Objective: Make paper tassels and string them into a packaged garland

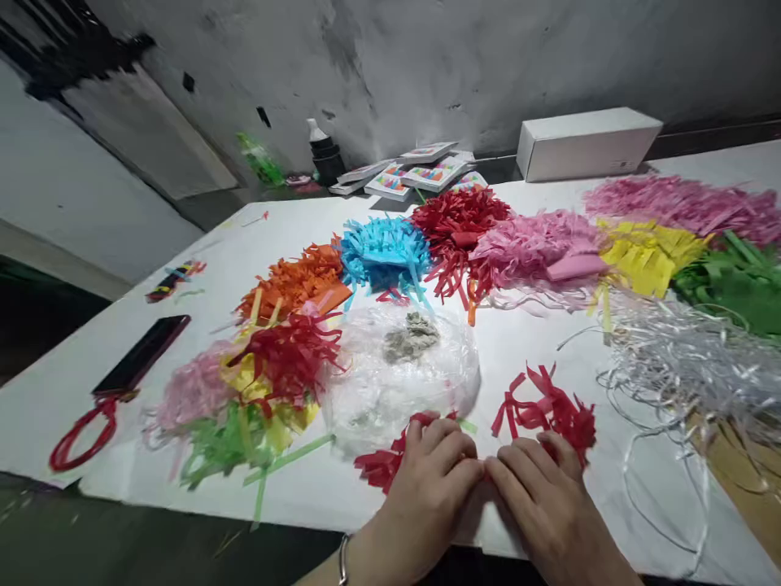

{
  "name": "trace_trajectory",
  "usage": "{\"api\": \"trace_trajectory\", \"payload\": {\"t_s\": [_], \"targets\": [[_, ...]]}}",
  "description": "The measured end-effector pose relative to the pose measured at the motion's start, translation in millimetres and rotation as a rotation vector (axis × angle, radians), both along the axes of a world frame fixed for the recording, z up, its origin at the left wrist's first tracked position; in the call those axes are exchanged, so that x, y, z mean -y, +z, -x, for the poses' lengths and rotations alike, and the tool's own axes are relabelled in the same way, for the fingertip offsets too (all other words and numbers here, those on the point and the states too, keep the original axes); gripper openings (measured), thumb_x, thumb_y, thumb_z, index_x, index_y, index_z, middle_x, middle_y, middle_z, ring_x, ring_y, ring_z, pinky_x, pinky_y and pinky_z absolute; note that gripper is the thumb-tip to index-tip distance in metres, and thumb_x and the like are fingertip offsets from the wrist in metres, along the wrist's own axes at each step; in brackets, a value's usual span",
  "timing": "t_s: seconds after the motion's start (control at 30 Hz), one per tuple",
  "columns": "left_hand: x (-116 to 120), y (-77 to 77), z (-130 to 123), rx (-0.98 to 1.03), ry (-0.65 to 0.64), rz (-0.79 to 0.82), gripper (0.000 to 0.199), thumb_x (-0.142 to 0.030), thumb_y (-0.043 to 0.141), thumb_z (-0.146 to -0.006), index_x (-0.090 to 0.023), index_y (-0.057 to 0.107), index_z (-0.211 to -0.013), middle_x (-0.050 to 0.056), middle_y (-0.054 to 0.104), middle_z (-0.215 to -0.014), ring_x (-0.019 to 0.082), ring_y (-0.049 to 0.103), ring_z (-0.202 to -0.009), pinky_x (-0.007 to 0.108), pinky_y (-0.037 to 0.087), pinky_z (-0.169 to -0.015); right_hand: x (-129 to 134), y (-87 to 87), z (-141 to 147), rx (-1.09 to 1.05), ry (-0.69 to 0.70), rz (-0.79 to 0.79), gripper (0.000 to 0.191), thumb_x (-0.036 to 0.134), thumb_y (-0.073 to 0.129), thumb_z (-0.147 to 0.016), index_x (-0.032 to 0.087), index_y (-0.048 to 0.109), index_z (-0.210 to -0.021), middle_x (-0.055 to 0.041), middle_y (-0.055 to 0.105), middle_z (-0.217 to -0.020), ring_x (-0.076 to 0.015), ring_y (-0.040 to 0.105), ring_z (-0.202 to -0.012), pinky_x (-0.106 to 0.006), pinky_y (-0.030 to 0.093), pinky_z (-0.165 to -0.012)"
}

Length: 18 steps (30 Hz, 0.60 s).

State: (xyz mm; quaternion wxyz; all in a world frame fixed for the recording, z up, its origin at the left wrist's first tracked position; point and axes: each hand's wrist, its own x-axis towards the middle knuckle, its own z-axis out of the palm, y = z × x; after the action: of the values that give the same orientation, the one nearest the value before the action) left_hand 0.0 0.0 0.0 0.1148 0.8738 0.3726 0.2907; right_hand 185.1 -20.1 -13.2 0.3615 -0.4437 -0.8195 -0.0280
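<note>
Near the table's front edge, my left hand (pixel 430 480) has its fingers closed on a fringed red paper strip (pixel 381 465), whose fringe sticks out to its left. My right hand (pixel 543 488) is closed on the same strip; more red fringe (pixel 558 411) spreads beyond its knuckles. The two hands nearly touch at the fingertips, and the middle of the strip is mostly hidden by them. Just beyond lies a clear plastic bag (pixel 451 366) with a grey-green lump (pixel 412 338) on it.
Fringed paper piles in orange (pixel 296 281), blue (pixel 384 248), red, pink, yellow and green arc across the table (pixel 213 236). White string (pixel 689 366) tangles at right. A phone (pixel 143 354) lies left; small booklets (pixel 427 171) and a white box (pixel 586 145) stand behind.
</note>
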Motion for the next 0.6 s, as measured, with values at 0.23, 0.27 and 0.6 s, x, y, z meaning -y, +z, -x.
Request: {"api": "trace_trajectory", "payload": {"t_s": [0.23,0.27,0.6], "targets": [[-2,9.1,7,-0.039,-0.04,-0.05,0.025,-0.015,0.045,-0.104,-0.018,0.066,-0.09,0.001,0.067,-0.077,0.019,0.054,-0.087,0.041,0.032,-0.088,7,-11.1,-50,0.041,-0.195,0.006,0.023,0.024,0.051,-0.1,0.019,0.07,-0.111,-0.0088,0.075,-0.105,-0.027,0.064,-0.103,-0.053,0.032,-0.107],[-1,9.5,8,-0.041,-0.041,-0.047,0.025,-0.015,0.045,-0.105,-0.018,0.066,-0.091,0.001,0.067,-0.078,0.019,0.054,-0.087,0.041,0.032,-0.088,6,-10.5,-60,0.061,-0.246,0.03,0.023,0.026,0.052,-0.099,0.02,0.07,-0.111,-0.0089,0.074,-0.107,-0.0278,0.065,-0.103,-0.055,0.032,-0.107],[0,3.5,4,0.003,-0.018,-0.038,0.019,-0.012,0.051,-0.1,-0.018,0.066,-0.091,0.002,0.07,-0.082,0.02,0.055,-0.086,0.04,0.032,-0.085,15,23.8,-62,0.132,-0.191,-0.073,0.039,0.015,0.058,-0.09,0.015,0.061,-0.128,-0.0154,0.065,-0.126,-0.0312,0.059,-0.118,-0.053,0.036,-0.111]]}}
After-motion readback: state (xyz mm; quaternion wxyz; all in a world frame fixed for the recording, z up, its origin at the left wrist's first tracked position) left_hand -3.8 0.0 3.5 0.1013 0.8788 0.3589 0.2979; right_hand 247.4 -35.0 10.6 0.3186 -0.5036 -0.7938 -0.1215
